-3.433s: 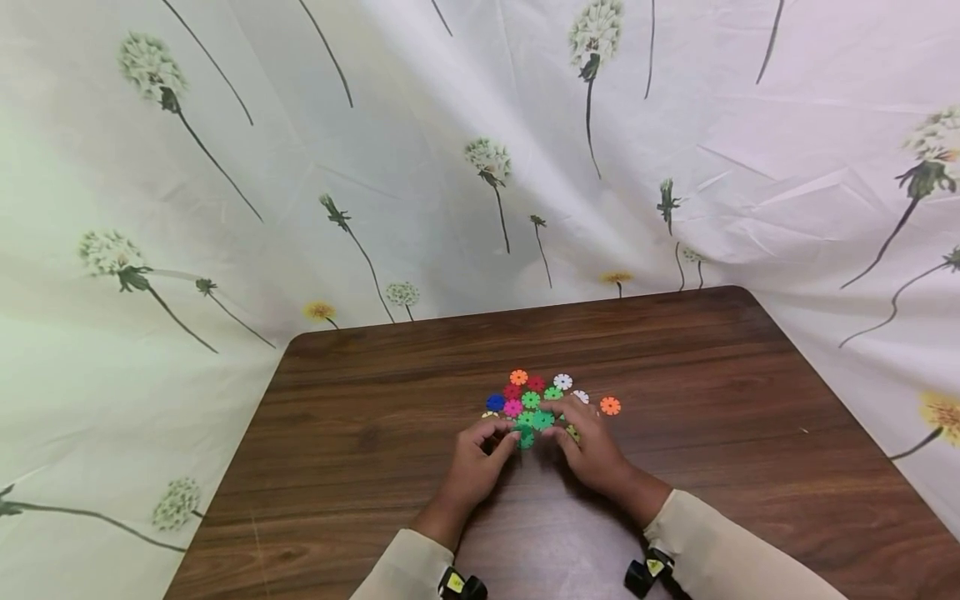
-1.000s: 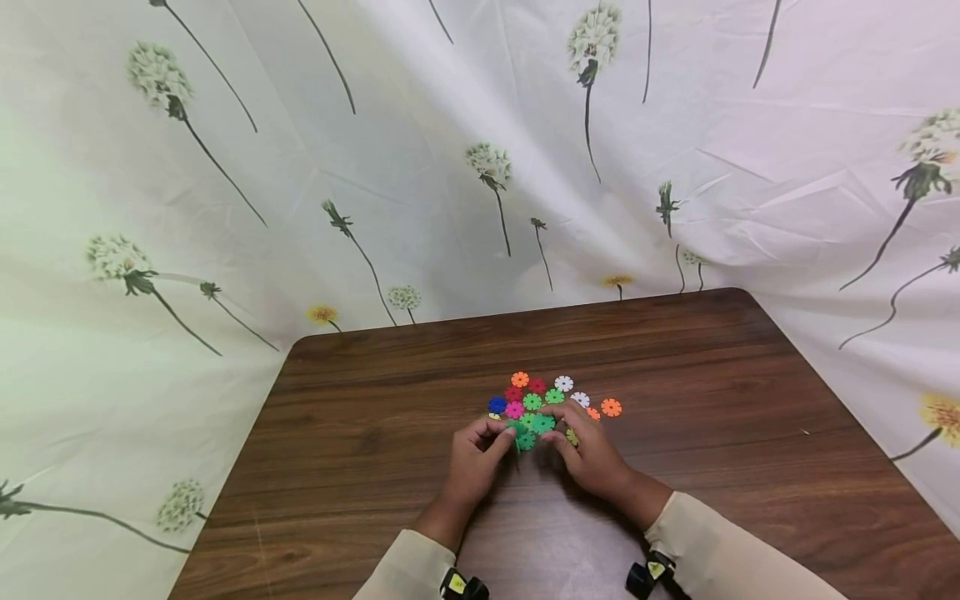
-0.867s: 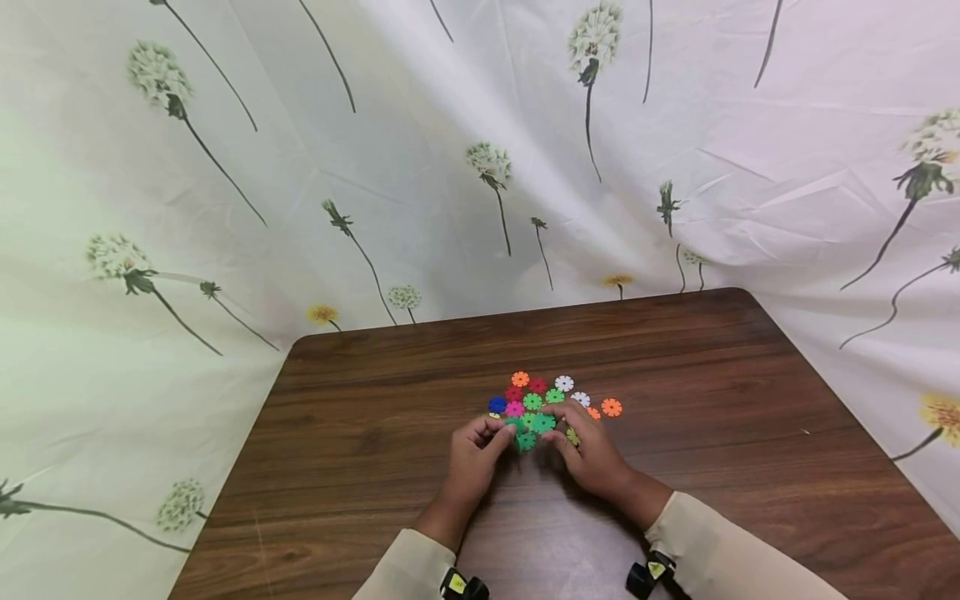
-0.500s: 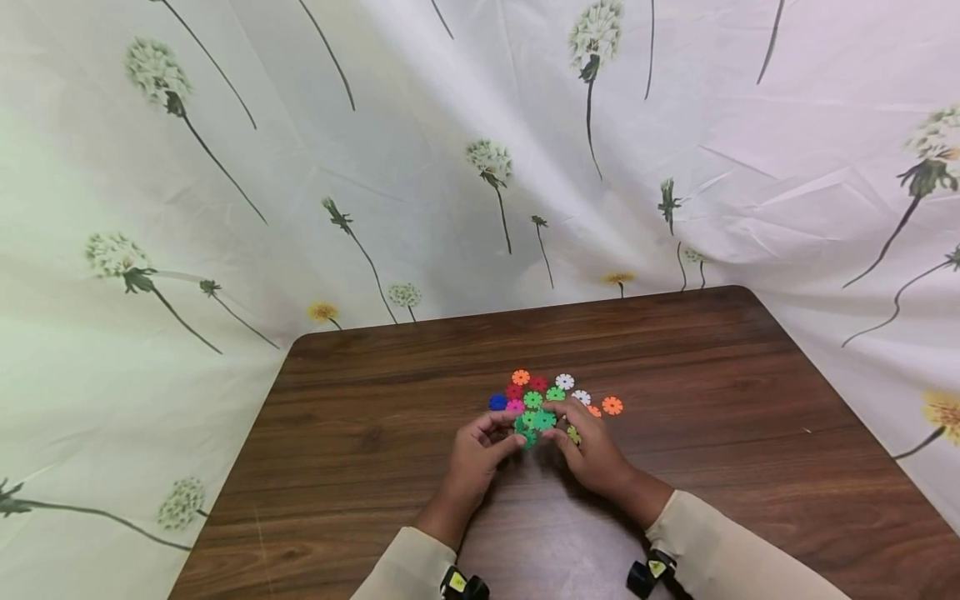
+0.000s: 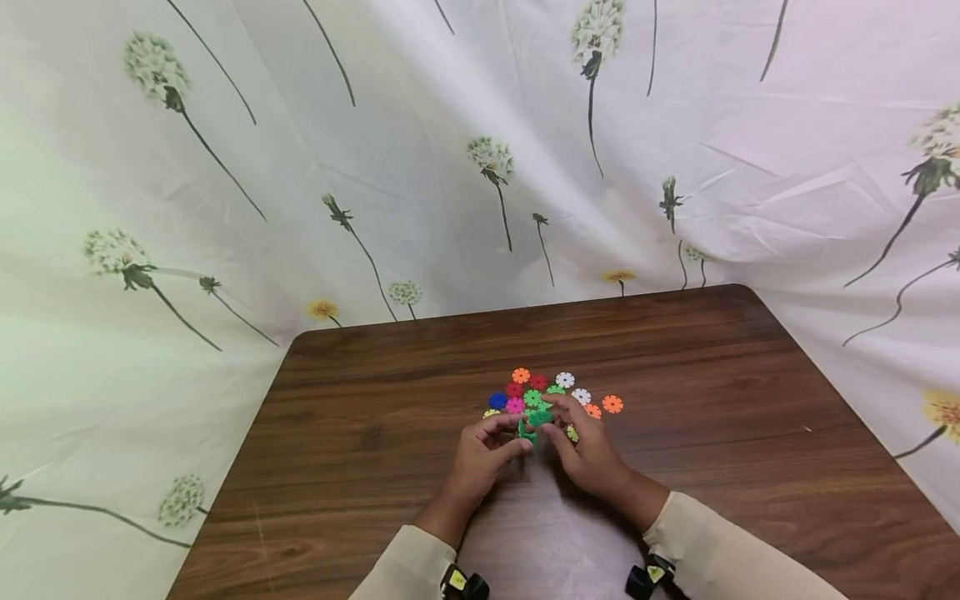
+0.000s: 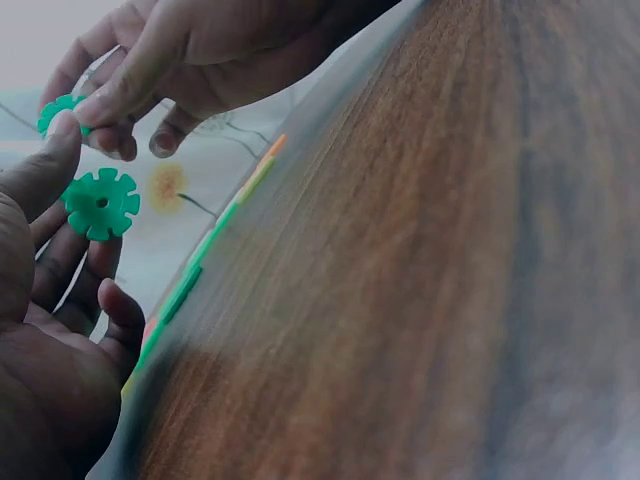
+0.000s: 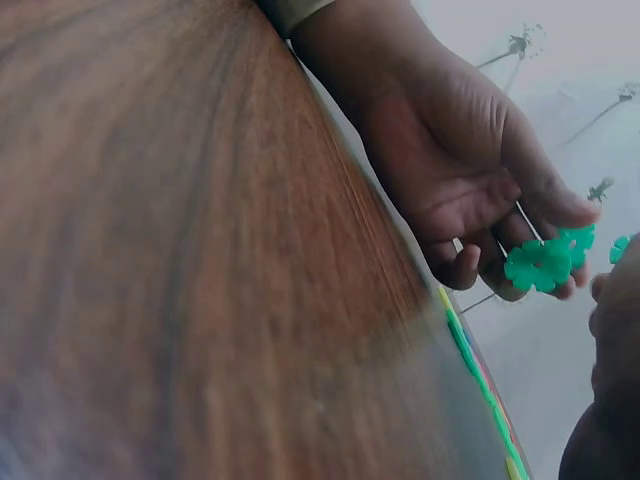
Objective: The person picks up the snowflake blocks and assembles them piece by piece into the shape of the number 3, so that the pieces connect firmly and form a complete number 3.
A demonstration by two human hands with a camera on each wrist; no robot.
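My left hand [image 5: 480,462] pinches green slotted toy discs [image 6: 102,204] between thumb and fingers, above the near edge of a disc cluster. In the right wrist view, two green discs [image 7: 540,265] overlap in that hand, apparently joined; the joint itself is too small to make out. Facing it, my right hand [image 5: 588,446] pinches another green slotted disc [image 5: 540,417] between thumb and fingertips. A small gap parts this disc [image 6: 60,115] from the left hand's discs. Both hands are raised over the table.
Behind the hands, flat on the brown wooden table [image 5: 360,467], lie several slotted discs: orange [image 5: 521,376], red [image 5: 538,382], white [image 5: 565,380], blue [image 5: 498,401], pink [image 5: 514,405] and light green [image 5: 532,397]. A flower-printed sheet [image 5: 420,208] hangs beyond the table.
The left hand has shifted slightly right and turned its green discs, one now standing edge-on to the head view. The right hand keeps its place, its green disc now tilted.
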